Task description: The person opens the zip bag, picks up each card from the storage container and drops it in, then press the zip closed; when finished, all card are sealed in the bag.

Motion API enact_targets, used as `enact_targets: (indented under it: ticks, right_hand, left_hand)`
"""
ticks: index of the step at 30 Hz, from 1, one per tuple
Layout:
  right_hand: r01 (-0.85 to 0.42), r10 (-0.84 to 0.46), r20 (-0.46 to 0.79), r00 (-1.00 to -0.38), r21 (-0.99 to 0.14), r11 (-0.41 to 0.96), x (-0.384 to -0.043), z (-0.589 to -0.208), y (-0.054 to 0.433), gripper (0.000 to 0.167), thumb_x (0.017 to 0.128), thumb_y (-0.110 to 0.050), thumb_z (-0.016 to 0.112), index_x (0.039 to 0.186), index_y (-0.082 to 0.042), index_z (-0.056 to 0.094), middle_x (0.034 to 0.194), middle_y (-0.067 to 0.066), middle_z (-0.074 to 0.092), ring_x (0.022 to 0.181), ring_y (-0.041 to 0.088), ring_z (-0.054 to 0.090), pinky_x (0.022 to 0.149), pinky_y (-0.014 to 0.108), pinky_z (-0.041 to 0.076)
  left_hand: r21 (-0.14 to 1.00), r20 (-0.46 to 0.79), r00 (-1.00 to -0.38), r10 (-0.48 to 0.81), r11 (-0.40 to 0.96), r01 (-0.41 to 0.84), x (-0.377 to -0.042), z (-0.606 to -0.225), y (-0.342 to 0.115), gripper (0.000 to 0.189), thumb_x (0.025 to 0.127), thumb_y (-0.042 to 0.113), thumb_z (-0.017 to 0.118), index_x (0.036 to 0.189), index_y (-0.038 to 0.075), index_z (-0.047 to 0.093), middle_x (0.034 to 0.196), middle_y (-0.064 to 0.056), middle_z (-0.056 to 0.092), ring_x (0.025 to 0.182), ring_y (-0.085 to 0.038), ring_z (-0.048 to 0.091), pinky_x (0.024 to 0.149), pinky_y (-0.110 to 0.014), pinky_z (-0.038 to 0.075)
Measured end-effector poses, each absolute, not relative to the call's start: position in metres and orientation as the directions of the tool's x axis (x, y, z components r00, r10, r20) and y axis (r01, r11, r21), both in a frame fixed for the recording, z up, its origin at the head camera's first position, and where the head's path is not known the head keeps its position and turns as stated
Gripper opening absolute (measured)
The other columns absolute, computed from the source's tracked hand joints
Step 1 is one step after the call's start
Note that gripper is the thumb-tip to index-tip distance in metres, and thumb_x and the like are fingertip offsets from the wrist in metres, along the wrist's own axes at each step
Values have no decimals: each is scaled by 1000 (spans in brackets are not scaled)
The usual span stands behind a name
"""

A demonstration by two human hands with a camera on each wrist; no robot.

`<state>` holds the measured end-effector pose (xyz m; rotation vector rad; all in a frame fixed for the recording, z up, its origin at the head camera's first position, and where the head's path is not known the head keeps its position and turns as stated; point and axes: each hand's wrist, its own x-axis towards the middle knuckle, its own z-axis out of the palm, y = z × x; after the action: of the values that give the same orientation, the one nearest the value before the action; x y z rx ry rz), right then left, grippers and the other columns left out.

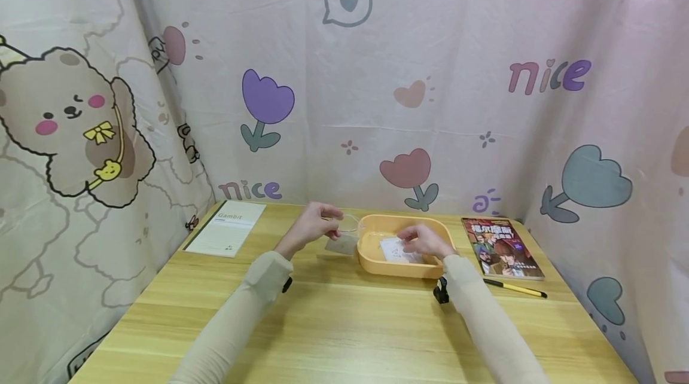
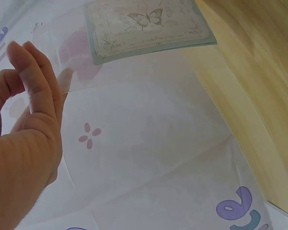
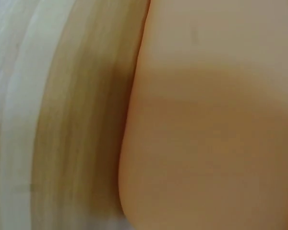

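Note:
In the head view my left hand (image 1: 317,224) is raised left of an orange tray (image 1: 406,271), pinching a clear plastic bag (image 1: 351,222). A card (image 2: 149,26) with a butterfly print and a grey-green border shows against the clear plastic bag in the left wrist view. My right hand (image 1: 427,241) reaches into the tray, its bent fingers over a white card (image 1: 397,250) with a faint drawing. Whether those fingertips grip the card is hidden. The right wrist view shows only the blurred side of the tray (image 3: 206,143).
A pale booklet marked Gambit (image 1: 226,231) lies at the back left of the wooden table (image 1: 344,324). Right of the tray are a colourful comic book (image 1: 503,249) and a yellow and black pen (image 1: 515,288). A patterned curtain (image 1: 344,73) hangs behind the table.

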<state>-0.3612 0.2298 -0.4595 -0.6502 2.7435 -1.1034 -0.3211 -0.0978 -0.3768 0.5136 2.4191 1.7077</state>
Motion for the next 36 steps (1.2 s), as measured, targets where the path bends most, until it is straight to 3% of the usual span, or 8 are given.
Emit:
enact_targets:
  ticks: [8, 16, 24, 29, 36]
  right_hand:
    - [-308, -396, 14, -918, -654, 690, -367, -465, 227, 50, 75, 0, 79, 123, 6, 64, 120, 22, 66, 108, 34, 60, 99, 50, 50]
    - [-261, -370, -37, -928, -644, 719, -365, -468, 223, 53, 75, -2, 81, 124, 4, 64, 130, 23, 60, 115, 36, 56, 105, 52, 45]
    - [-250, -357, -46, -933, -631, 735, -367, -468, 223, 52, 74, -4, 82, 123, 1, 65, 131, 21, 60, 117, 35, 55, 107, 53, 43]
    - [-243, -357, -47, -933, -650, 720, -367, -468, 224, 55, 72, -1, 83, 124, -4, 66, 124, 19, 61, 111, 32, 54, 100, 51, 45]
    - [-310, -386, 48, -921, -692, 652, -370, -472, 225, 50, 72, 9, 78, 120, -1, 66, 125, 19, 61, 99, 28, 58, 80, 33, 54]
  left_hand:
    - [930, 86, -932, 353, 306, 202, -321, -377, -98, 31, 89, -6, 60, 120, -9, 63, 119, -26, 65, 64, -15, 67, 75, -47, 62]
    - [930, 68, -929, 364, 314, 191, -318, -375, -98, 34, 89, -10, 57, 123, -13, 59, 121, -29, 64, 67, -19, 69, 82, -58, 58]
    - [924, 96, -925, 369, 312, 220, -304, -361, -99, 32, 87, -10, 57, 119, -14, 61, 118, -30, 64, 67, -20, 69, 72, -43, 63]
    - [931, 87, -931, 356, 303, 203, -323, -380, -100, 34, 88, -8, 59, 121, -11, 62, 118, -26, 66, 63, -14, 67, 73, -46, 63]
    - [931, 84, -933, 350, 307, 199, -323, -381, -99, 32, 89, -7, 58, 120, -10, 63, 115, -24, 67, 62, -14, 66, 69, -38, 63]
